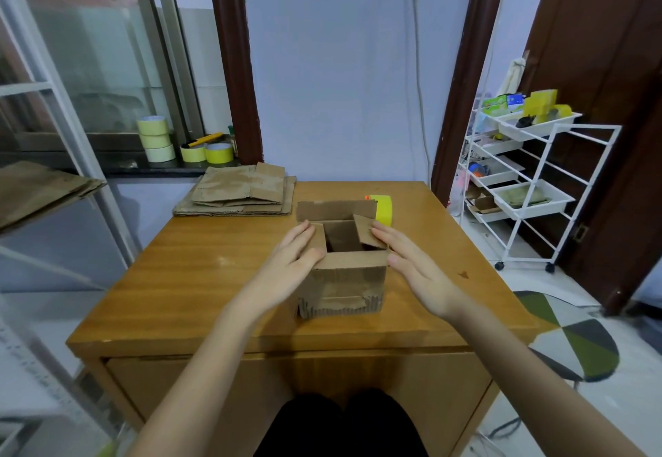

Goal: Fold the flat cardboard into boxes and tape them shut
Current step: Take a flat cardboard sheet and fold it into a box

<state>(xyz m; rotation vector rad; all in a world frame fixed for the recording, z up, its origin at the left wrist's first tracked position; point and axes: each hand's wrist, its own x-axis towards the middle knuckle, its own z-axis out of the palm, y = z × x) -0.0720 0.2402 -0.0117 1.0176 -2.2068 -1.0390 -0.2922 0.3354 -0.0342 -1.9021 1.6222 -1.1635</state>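
Note:
A small brown cardboard box [345, 283] stands upright in the middle of the wooden table [179, 277], its top open. My left hand [292, 259] lies flat on the left top flap, pressing it inward. My right hand [412, 263] has its fingers spread, and its fingertips touch the right flap, which tilts up. The far flap stands upright and the near flap hangs down the front. A yellow tape roll [383, 209] sits just behind the box at its right. A stack of flat cardboard [240, 189] rests at the table's far left corner.
Several tape rolls [157, 138] stand on the window sill at the back left. A white wire cart [526, 177] with trays stands to the right of the table. More flat cardboard [39, 188] lies on a shelf at the left. A patterned stool [573, 335] is at the right.

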